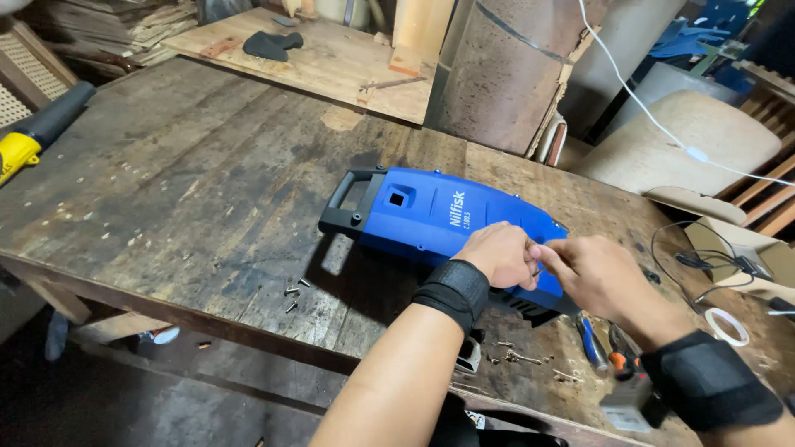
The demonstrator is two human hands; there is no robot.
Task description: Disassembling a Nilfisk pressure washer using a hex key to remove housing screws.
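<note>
A blue plastic machine housing (431,217) with a black carrying handle (348,203) lies flat on the worn wooden workbench (190,190). My left hand (499,253) and my right hand (592,273) meet over the housing's near right end, fingertips pinched together on something very small that I cannot make out. Both wrists wear black bands. Several loose screws (291,295) lie on the bench left of my left forearm, and more screws (520,358) lie near the front edge below the housing.
Blue-handled pliers (590,339) and an orange-tipped tool (619,358) lie by my right wrist. A roll of tape (727,324) and black cables (687,261) sit at right. A yellow-and-black tool (33,132) rests at the left edge; a plywood board (315,58) lies behind.
</note>
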